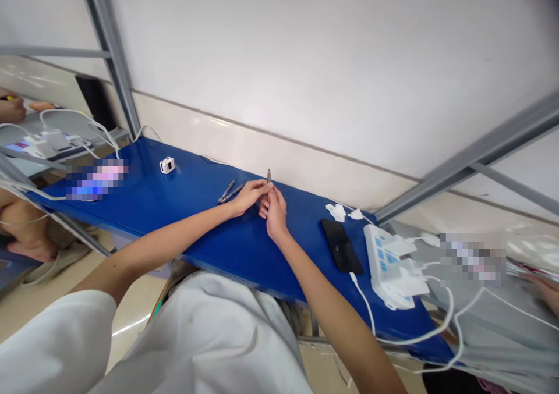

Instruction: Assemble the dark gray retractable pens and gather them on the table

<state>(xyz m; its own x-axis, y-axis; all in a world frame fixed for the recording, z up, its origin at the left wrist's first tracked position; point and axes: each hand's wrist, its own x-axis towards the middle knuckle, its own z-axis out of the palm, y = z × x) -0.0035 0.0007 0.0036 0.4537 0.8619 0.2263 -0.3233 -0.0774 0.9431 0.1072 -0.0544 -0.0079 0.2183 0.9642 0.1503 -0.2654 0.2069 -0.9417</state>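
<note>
A dark pen [269, 176] points upward from between my fingertips, its lower part hidden by my hands. My left hand [252, 196] reaches in from the left, its fingers closed in a pinch at the pen. Just beside it, my right hand [275, 212] also pinches the pen, with the lower fingers curled. Both hands are over the blue tabletop [192, 202], near its back edge. Several dark pens [227, 191] lie to the left of my left hand, partly behind it.
On the right lie a black phone [341, 246], crumpled white tissue [335, 212] and a white power strip [384, 266] with plugs and cables. A small white device [166, 164] sits at the left. Grey metal frame posts [114, 50] flank the desk. Other people's hands [12, 109] show at the far left.
</note>
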